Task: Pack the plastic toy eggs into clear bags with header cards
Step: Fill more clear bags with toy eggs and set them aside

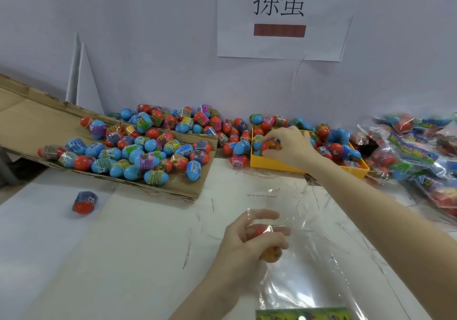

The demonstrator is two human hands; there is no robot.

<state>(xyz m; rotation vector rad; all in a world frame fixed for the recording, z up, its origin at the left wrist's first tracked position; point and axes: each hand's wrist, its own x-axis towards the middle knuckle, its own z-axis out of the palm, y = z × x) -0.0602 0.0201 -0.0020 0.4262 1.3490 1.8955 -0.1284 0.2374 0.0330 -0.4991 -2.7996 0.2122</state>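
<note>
left hand gripping egg inside clear bag, right hand grasping orange egg in yellow tray

You get bright, even, soft light with only faint shadows under the toy eggs and the cardboard flap. Glare streaks the clear bag. Your left hand is motion-blurred, as are the packed bags at the right edge. Wide-angle distortion bends the frame's edges, and the whole view is slightly soft.
</note>
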